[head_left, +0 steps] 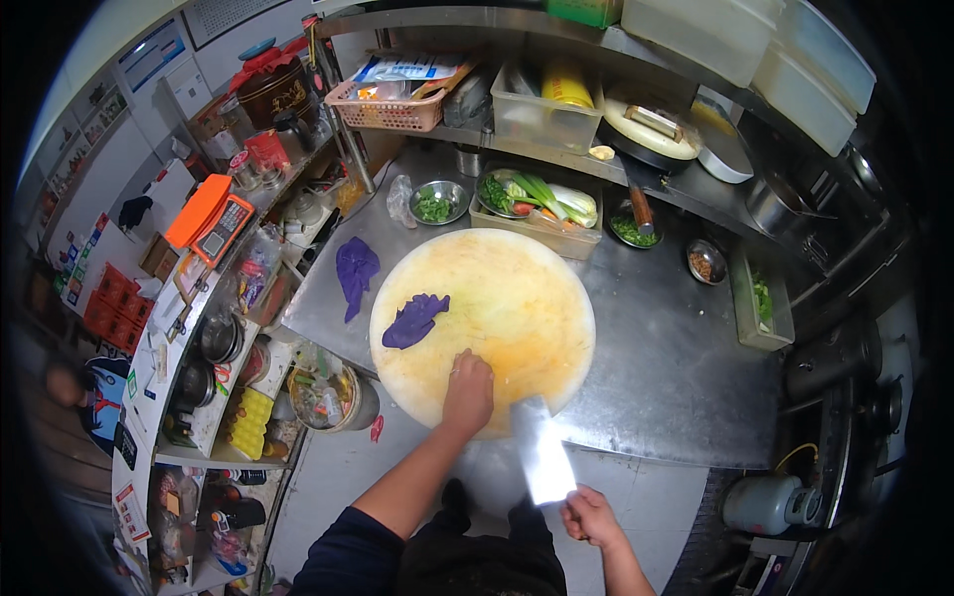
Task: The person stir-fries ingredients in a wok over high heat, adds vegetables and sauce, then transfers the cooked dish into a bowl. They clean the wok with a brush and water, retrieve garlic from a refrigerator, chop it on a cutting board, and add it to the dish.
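A large round cutting board (514, 298), pale and stained yellow, lies before me at the edge of a stainless steel table. Over its near part is my left hand (469, 391), its fingers curled and the palm side hidden, so whether anything is in it cannot be seen. My right hand (589, 515) grips a cleaver (544, 454) by the handle, off the near right edge of the board. The broad, shiny blade points away from me, its far end by the board's rim. A crumpled purple cloth (415, 321) rests on the board's left side.
Another purple cloth (358, 272) lies left of the board. Behind stand a bowl of chopped greens (432, 205), a vegetable bin (536, 235) and a bowl with a wooden-handled tool (641, 211). A waste bucket (339, 402) stands at lower left, a gas cylinder (764, 505) at lower right.
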Action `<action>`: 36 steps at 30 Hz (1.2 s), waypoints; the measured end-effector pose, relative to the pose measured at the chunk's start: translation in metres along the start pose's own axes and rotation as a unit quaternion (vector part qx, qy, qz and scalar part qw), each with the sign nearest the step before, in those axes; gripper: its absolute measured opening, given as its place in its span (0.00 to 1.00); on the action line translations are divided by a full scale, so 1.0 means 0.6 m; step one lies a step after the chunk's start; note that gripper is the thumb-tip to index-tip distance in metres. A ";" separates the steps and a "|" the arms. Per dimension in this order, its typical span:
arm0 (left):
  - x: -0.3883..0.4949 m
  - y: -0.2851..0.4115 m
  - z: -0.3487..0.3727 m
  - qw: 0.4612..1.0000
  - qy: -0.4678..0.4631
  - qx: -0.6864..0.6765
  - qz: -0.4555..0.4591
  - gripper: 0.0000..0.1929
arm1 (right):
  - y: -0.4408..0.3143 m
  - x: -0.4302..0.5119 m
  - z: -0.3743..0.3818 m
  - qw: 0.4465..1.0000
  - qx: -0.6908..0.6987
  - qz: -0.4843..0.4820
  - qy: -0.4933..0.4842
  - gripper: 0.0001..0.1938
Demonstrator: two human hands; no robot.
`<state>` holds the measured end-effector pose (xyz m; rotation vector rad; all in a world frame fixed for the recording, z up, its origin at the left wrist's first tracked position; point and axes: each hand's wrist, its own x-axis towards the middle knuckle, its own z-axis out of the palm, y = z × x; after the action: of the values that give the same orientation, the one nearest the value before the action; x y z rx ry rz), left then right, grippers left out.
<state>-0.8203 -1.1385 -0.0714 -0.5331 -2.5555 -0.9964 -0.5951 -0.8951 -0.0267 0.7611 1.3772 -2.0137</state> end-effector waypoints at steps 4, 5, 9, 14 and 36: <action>0.007 -0.025 -0.071 0.963 -0.048 -0.187 -0.187 0.06 | -0.039 -0.026 0.024 0.986 -0.148 -0.037 0.069 0.10; 0.008 -0.032 -0.094 0.975 -0.063 -0.166 -0.136 0.07 | -0.052 -0.023 0.046 0.959 -0.248 -0.107 0.085 0.10; 0.009 -0.045 -0.143 0.983 -0.154 -0.099 0.015 0.11 | -0.080 -0.012 0.136 0.822 -0.474 -0.287 0.130 0.18; 0.022 -0.052 -0.107 0.951 -0.306 0.027 0.019 0.10 | -0.102 0.029 0.184 0.758 -0.592 -0.244 0.126 0.21; -0.022 -0.049 -0.078 0.980 -0.195 0.003 0.040 0.10 | -0.133 -0.015 0.264 0.713 -0.669 -0.176 0.113 0.21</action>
<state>-0.8139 -1.1943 -0.0614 -0.8998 -2.8443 -0.9297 -0.6682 -1.0191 0.0767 0.0113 2.6626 -0.5882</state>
